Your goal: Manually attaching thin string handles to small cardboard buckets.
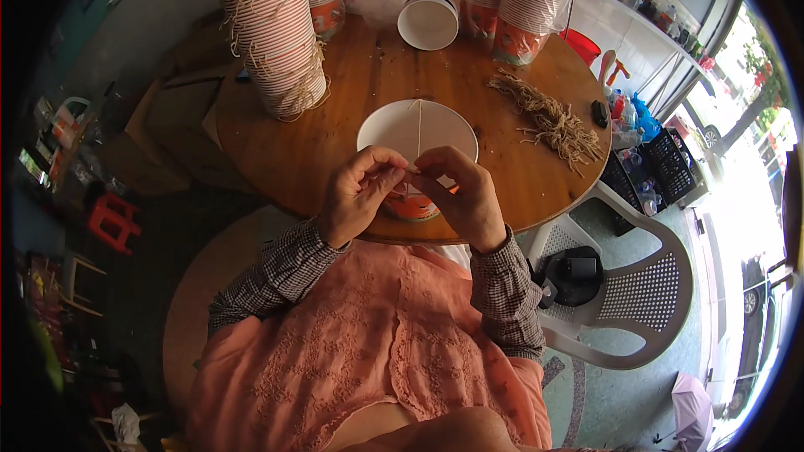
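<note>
left hand (358, 194); right hand (463, 192); pinching string (419, 127); white bowl (387, 128); orange print (410, 208) illegible

My sight stops at the fingertips.
From my remote seat I lose the near end of the string (420, 130) between the left grip (356, 197) and the right grip (467, 201), and any knot there is too small for me to tell; both cover part of the near side of the orange-sided bowl (448, 125). The top edge cuts off the tall bare stack (280, 42) and the plastic-wrapped stacks (536, 0). I cannot make out the black object (572, 274) on the chair seat (553, 238), shadow swallows the left-hand clutter (54, 293), and glare washes out the street (720, 243).
</note>
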### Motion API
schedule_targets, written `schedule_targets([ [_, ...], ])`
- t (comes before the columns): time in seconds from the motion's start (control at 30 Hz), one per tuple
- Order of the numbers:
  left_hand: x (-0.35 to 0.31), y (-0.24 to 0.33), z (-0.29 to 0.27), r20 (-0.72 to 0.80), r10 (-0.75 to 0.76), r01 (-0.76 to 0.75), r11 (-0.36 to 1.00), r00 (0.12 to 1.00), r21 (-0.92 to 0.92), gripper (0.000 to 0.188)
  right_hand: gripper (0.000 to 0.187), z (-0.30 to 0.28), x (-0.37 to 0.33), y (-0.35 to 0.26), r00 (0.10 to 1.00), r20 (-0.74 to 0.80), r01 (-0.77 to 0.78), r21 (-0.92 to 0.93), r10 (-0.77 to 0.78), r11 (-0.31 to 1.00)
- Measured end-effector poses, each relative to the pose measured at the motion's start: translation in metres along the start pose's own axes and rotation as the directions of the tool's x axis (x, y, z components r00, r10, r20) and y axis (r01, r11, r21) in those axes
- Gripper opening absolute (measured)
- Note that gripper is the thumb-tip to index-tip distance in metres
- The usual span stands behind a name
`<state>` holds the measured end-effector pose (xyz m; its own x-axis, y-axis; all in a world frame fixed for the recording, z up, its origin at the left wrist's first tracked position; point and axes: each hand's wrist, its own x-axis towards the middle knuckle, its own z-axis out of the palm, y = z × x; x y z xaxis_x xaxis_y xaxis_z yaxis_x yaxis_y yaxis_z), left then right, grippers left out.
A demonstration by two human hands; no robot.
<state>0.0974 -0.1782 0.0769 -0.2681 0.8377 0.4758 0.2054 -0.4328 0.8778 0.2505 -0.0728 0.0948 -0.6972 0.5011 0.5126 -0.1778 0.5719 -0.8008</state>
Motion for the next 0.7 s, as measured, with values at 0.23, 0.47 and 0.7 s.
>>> schedule_targets([
  [0.23, 0.0, -0.008, -0.003, 0.02, 0.261, -0.251, 0.897, 0.965, 0.364, 0.007, 0.015, 0.003, -0.002, 0.0, 1.0, -0.028, -0.012, -0.088, 0.01, 0.996],
  [0.47, -0.004, -0.001, 0.007, -0.061, 0.245, -0.223, 0.942, 0.968, 0.253, 0.009, 0.012, 0.004, -0.002, -0.002, 0.998, -0.055, -0.04, -0.06, 0.037, 0.997],
  [0.7, -0.002, -0.01, 0.004, -0.139, 0.188, -0.182, 0.982, 0.972, 0.053, 0.014, 0.011, 0.007, -0.003, -0.002, 0.99, -0.044, 0.124, -0.16, -0.133, 0.979],
])
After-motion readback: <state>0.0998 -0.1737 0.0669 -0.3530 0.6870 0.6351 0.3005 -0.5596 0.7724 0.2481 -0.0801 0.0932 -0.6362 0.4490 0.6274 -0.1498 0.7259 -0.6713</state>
